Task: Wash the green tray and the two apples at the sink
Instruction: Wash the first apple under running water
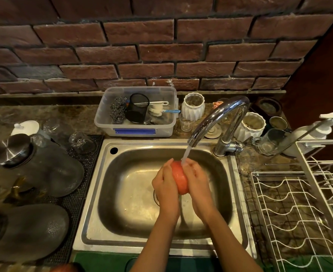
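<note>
Over the steel sink [106, 193], a red apple [179, 178] is pressed between my left hand [165, 183] and my right hand [198, 181]. Water runs from the chrome tap [216, 118] onto the top of the apple. A second red apple [64, 268] shows partly at the bottom edge, left of my arms. A green surface [103, 262] lies along the sink's near edge; I cannot tell if it is the tray.
A clear plastic tub [136, 128] with scourers and brushes stands behind the sink. Glass jars [44, 169] lie on a black mat at the left. A white wire dish rack [299, 213] fills the right. White ribbed vases [193, 107] and a soap pump [316, 128] stand near the tap.
</note>
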Demonstrator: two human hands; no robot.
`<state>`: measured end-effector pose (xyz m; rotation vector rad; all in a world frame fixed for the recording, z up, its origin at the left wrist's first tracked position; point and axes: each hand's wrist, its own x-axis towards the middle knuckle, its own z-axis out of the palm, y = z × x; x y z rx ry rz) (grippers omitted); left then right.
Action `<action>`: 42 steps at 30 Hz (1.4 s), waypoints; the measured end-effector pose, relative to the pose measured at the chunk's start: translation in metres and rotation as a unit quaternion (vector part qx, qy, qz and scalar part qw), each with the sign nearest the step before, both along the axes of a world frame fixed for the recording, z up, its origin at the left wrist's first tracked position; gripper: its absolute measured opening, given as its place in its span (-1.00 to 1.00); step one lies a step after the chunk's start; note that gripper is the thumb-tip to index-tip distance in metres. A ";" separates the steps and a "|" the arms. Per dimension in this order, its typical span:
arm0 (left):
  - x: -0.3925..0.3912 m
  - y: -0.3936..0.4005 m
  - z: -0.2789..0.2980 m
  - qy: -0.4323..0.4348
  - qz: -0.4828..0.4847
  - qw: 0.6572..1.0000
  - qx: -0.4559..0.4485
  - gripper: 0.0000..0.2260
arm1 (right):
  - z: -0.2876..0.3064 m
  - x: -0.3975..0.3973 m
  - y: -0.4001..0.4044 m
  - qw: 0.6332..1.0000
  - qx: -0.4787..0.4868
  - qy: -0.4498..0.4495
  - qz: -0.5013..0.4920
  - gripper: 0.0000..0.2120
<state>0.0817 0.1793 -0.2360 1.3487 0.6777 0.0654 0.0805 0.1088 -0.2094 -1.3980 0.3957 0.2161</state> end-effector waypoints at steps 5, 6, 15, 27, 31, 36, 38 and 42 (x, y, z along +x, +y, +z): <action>0.001 -0.008 0.002 0.025 0.008 0.999 -0.043 -0.72 | -0.007 -0.011 0.004 0.996 -0.036 -0.072 -0.031 -0.64; 0.001 -0.008 0.002 0.030 -0.009 0.999 -0.030 -0.71 | -0.006 -0.009 0.004 0.995 -0.044 -0.074 -0.044 -0.69; -0.001 0.020 0.002 -0.069 -0.142 0.987 0.025 -0.52 | -0.003 0.020 -0.001 0.986 0.006 0.136 -0.095 -0.78; 0.004 -0.002 0.005 0.093 0.018 0.995 -0.043 -0.74 | -0.002 0.005 0.008 0.998 -0.046 -0.023 -0.042 -0.86; -0.005 0.007 0.008 -0.035 -0.140 0.989 0.041 -0.67 | -0.005 0.019 -0.001 0.993 -0.043 0.074 -0.087 -0.78; -0.006 0.007 0.007 -0.058 -0.138 0.983 0.110 -0.57 | 0.001 0.022 -0.004 0.988 -0.010 0.149 -0.033 -0.65; -0.002 0.003 0.007 -0.058 -0.069 0.993 0.081 -0.70 | 0.003 0.014 -0.003 0.996 -0.003 0.083 0.011 -0.70; 0.010 0.001 0.010 -0.013 0.010 0.999 0.039 -0.79 | -0.003 0.000 0.004 0.999 -0.001 -0.028 0.046 -0.66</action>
